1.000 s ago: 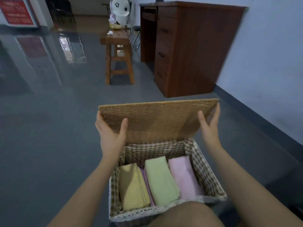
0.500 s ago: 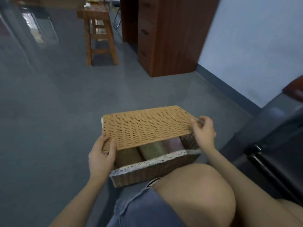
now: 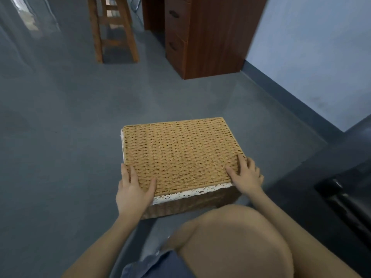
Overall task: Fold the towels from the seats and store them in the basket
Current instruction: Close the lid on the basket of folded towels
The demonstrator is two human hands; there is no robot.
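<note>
Pressing your left hand (image 3: 132, 192) and right hand (image 3: 246, 174) flat, fingers relaxed, on the lid (image 3: 180, 153) could pinch the lace trim (image 3: 192, 192). Push unevenly and the basket (image 3: 200, 201) skates across the floor (image 3: 60, 157).

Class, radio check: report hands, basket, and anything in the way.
Left hand and right hand flat on the lid, near corners. Basket closed, on the floor; towels out of sight. Nothing in the way.

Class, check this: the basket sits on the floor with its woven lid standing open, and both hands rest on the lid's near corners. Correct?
Not quite. The head view shows the woven lid lying shut on the basket. The left hand and right hand rest on its near corners.
</note>
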